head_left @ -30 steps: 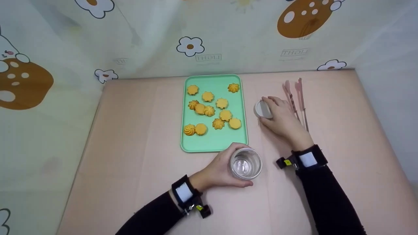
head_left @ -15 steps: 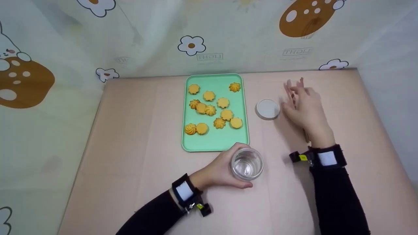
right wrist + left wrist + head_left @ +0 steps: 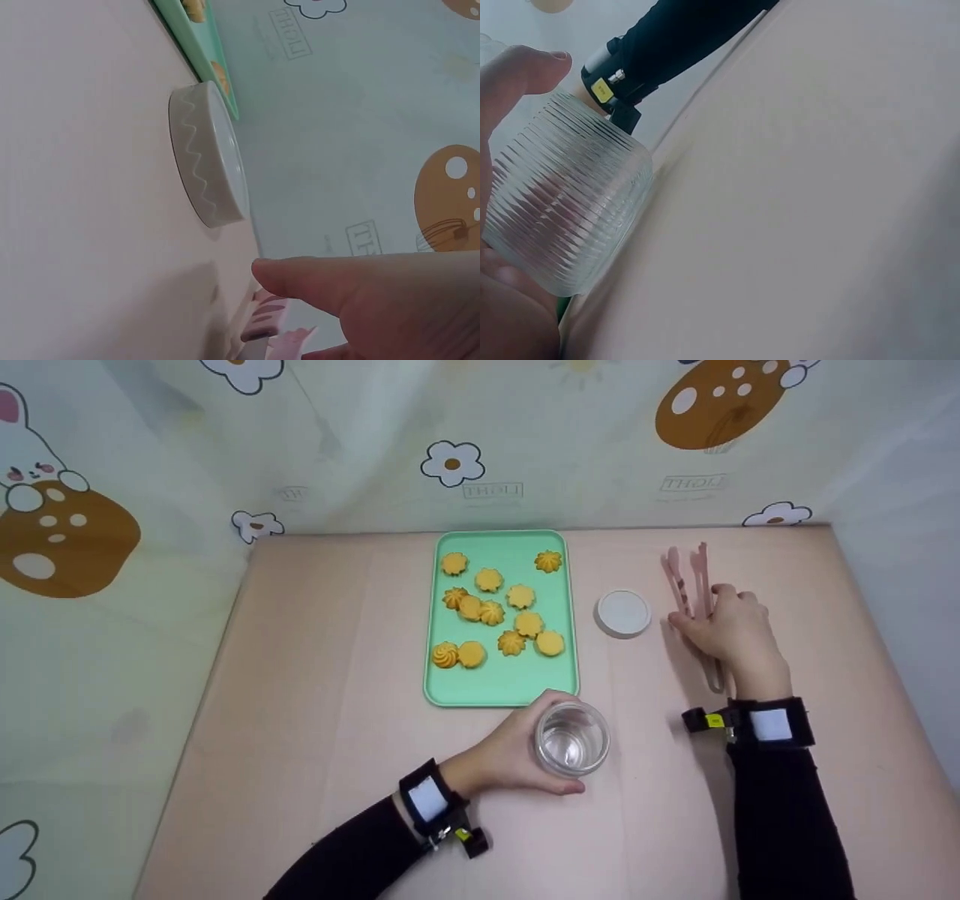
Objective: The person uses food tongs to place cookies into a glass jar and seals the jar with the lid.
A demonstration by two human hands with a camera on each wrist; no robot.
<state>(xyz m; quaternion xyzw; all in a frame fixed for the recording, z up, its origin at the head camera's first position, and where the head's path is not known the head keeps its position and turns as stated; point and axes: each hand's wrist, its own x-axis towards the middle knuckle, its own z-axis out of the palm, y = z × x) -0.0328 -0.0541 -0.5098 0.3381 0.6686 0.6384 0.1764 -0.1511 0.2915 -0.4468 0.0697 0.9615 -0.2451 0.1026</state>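
My left hand grips an empty ribbed glass jar that stands upright just in front of the green tray. In the left wrist view the jar fills the left side, against my palm. My right hand lies over the pink tongs on the right of the table, fingers curled over them and thumb on their left. The tongs show just under the thumb in the right wrist view. The jar's white lid lies flat between tray and tongs, apart from both hands.
Several orange cookies lie scattered on the tray. The lid has a zigzag pattern on its side. Patterned curtain walls close in the table at the back and on both sides.
My right hand has let go of the lid, moved right and come down on the pink tongs. The left hand and the jar have stayed put.
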